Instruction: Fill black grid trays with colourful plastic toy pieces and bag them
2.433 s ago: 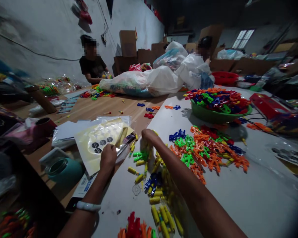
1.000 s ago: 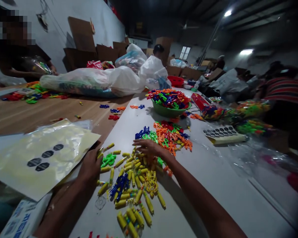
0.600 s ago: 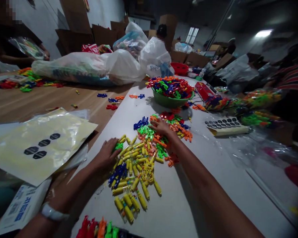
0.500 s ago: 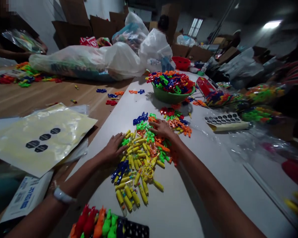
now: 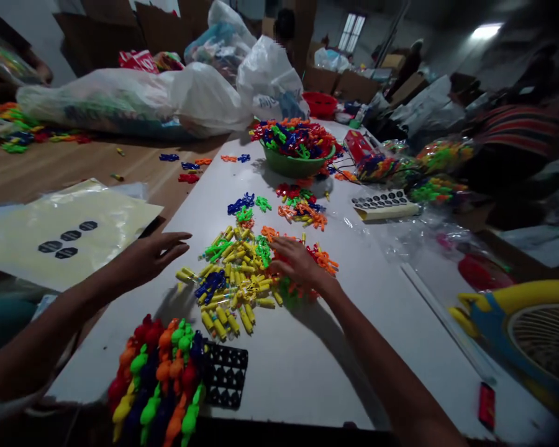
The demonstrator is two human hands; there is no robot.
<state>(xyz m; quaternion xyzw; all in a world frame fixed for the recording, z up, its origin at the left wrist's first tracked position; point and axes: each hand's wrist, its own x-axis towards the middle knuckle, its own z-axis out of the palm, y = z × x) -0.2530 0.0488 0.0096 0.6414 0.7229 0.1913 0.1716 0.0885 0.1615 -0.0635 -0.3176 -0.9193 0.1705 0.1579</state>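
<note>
My left hand (image 5: 154, 259) is raised beside the pile's left edge, fingers stretched out and nothing in them. My right hand (image 5: 297, 266) lies over the pile's right side, fingers apart and touching orange and green plastic toys; some pieces beneath the palm are hidden. Between the hands is a heap of small yellow tubes (image 5: 242, 273). Dark blue toy pieces (image 5: 210, 285) and green pieces (image 5: 218, 249) lie on it. Closer to me, a black tray with holes (image 5: 226, 379) has rows of colourful figure-shaped toys (image 5: 161, 372) at its left.
A green bowl (image 5: 298, 164) heaped with colourful toys stands farther back. A yellow sticker sheet (image 5: 107, 211) lies left, another sticker sheet (image 5: 382, 208) right. A yellow-and-blue fan (image 5: 498, 310) is at right. Big plastic bags (image 5: 135, 102) line the back; a person in a striped top (image 5: 522, 130) is at right.
My left hand has pulled away from the heap to the left and lifted. My right hand has come nearer along the right side. The view has shifted, showing more of the tray and the fan.
</note>
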